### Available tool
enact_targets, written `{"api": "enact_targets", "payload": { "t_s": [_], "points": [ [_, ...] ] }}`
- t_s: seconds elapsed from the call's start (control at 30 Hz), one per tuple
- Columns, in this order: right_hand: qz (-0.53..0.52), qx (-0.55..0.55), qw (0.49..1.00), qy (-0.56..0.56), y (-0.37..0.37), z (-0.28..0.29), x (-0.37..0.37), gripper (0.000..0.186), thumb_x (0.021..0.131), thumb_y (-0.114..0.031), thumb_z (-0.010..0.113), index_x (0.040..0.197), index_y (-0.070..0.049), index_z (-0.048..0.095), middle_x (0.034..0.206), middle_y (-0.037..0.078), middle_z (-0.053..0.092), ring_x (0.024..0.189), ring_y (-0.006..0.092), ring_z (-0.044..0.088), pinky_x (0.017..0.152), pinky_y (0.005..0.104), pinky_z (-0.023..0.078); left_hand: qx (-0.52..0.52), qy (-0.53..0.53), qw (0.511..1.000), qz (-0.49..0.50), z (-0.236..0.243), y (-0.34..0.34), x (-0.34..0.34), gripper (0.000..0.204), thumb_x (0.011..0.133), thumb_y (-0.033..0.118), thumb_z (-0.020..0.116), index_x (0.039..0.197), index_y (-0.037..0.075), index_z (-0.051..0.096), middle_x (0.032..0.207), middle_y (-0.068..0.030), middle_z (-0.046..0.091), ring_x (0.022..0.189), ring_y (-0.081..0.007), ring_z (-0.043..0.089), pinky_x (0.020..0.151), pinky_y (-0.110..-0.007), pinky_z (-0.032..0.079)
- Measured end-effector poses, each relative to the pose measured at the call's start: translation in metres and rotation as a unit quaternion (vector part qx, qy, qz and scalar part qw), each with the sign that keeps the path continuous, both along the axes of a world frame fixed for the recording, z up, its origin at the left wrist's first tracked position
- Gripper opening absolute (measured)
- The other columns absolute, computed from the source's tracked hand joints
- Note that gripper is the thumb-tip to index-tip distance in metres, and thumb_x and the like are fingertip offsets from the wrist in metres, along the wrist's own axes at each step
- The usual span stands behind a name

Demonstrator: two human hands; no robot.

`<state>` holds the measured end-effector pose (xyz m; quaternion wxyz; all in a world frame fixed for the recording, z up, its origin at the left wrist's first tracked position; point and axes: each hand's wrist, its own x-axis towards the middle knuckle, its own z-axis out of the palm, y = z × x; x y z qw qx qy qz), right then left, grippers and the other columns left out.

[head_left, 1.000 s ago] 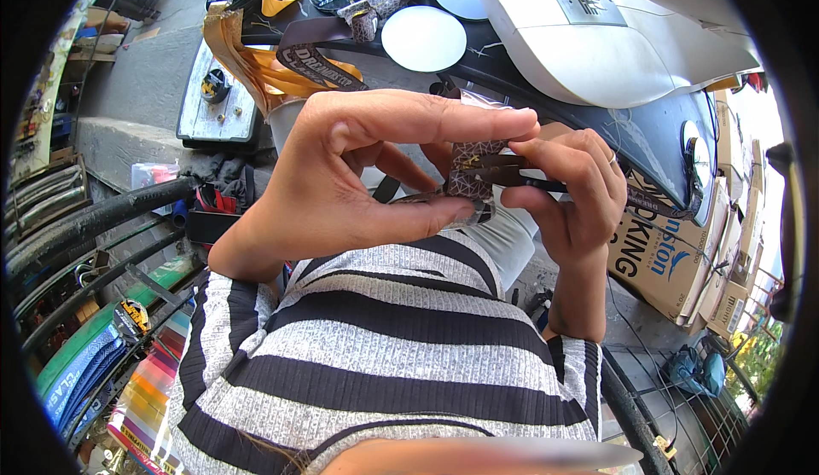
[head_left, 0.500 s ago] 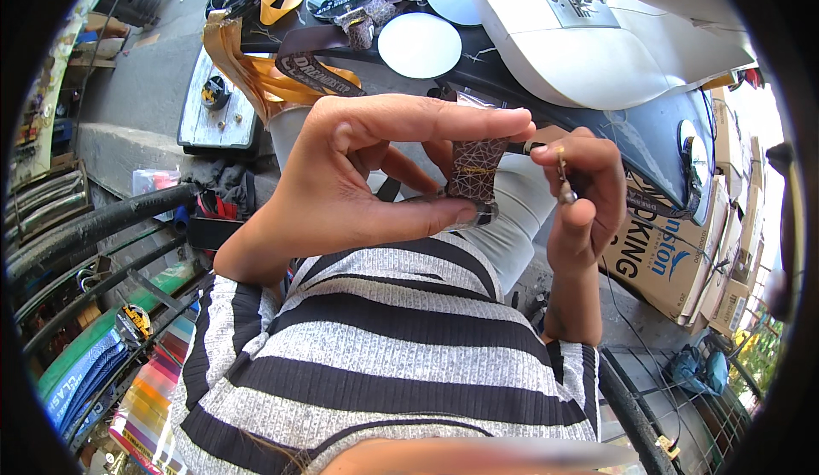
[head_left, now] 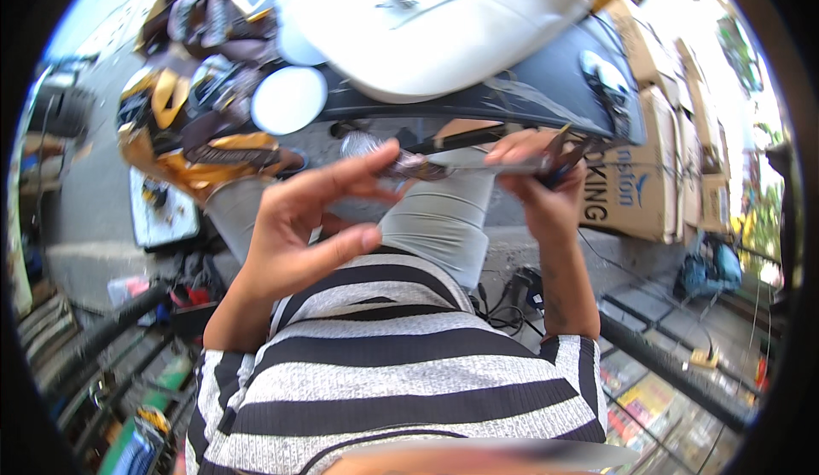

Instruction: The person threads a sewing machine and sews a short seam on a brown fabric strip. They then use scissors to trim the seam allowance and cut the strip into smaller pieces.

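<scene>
My left hand (head_left: 299, 228) has its fingers spread, with thumb and forefinger wide apart and nothing gripped between them. Just beyond its fingertips is the brown patterned end of a dark ribbon (head_left: 416, 166), smeared by motion. My right hand (head_left: 537, 176) is closed on the ribbon near the table's front edge; a blurred stretch runs from it toward the left hand. Dark loose ends stick out above the right fist. The small metal piece held earlier cannot be made out.
A white sewing machine (head_left: 426, 57) stands on the dark table, beside a white disc (head_left: 290, 100). Medals on dark ribbons (head_left: 205, 19) and orange-yellow ribbons (head_left: 171, 95) are heaped at left. Cartons (head_left: 644, 172) stand at right. A white-topped stand (head_left: 162, 219) is at lower left.
My left hand has let go of the patterned ribbon and opened. My right hand now grips the ribbon and has moved slightly left. The view has swung right.
</scene>
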<state>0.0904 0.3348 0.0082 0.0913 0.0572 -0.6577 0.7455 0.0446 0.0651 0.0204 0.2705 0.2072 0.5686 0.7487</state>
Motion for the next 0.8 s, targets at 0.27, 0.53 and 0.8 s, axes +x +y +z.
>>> {"api": "enact_targets", "payload": {
  "t_s": [0.27, 0.53, 0.8],
  "points": [
    [-0.294, 0.234, 0.925, -0.052, 0.209, 0.037, -0.013, 0.041, 0.089, -0.025, 0.07, 0.125, -0.006, 0.06, 0.104, 0.004, 0.068, 0.078, 0.0005, 0.058, 0.064, 0.0196, 0.045, -0.037, 0.09, 0.994, 0.05, -0.018, -0.013, -0.003, 0.034, 0.079, -0.002, 0.073, 0.112, 0.001, 0.067, 0.088, -0.0067, 0.072, 0.075, -0.0077, 0.067, 0.06, -0.017, 0.049],
    [-0.196, 0.393, 0.89, -0.118, 0.31, -0.008, -0.074, 0.04, 0.096, -0.022, 0.06, 0.13, 0.0, 0.057, 0.123, 0.007, 0.063, 0.113, 0.0135, 0.057, 0.1, 0.0284, 0.041, -0.178, 0.329, 0.822, 0.43, -0.038, -0.063, -0.027, 0.031, 0.071, 0.008, 0.083, 0.091, 0.008, 0.06, 0.089, 0.0009, 0.059, 0.068, -0.004, 0.047, 0.057, -0.018, 0.037],
    [-0.263, 0.53, 0.798, -0.112, 0.308, -0.008, -0.071, 0.037, 0.095, -0.024, 0.062, 0.123, 0.001, 0.063, 0.113, 0.007, 0.067, 0.104, 0.0137, 0.061, 0.095, 0.0284, 0.045, -0.363, 0.472, 0.714, 0.369, -0.049, -0.082, -0.054, 0.068, 0.061, 0.027, 0.088, 0.122, 0.018, 0.058, 0.115, -0.0032, 0.055, 0.109, -0.0227, 0.05, 0.093, -0.036, 0.034]
  ]
}}
